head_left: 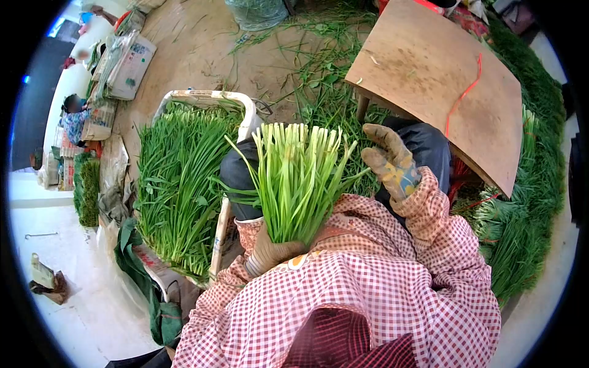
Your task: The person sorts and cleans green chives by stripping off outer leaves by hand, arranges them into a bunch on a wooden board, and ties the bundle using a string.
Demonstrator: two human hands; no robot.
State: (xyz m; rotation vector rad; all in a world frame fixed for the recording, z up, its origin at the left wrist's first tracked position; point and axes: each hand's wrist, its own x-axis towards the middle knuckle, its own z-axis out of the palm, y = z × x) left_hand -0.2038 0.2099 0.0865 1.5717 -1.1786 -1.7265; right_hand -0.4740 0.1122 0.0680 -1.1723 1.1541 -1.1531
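Observation:
My left hand (275, 251), in a dirty glove, is wrapped round a thick bunch of green chives (299, 184) in front of my body. Their pale cut ends point up and away from me, and the leafy lower part is hidden behind the hand and my checked smock. To the right of the bunch, apart from it, my right hand (390, 161) is raised in a soiled glove with a blue and yellow patch. Its fingers are spread from the thumb and hold nothing. A white-framed crate (245, 110) packed with loose chives (184, 184) stands at my left.
A wooden board table (429, 80) with a red string (464, 98) stands at front right. Beyond it, bundled greens (521, 239) are piled along the right side. Loose leaves (328, 80) litter the floor ahead. Another person (75, 119) is at far left near boxes (126, 64).

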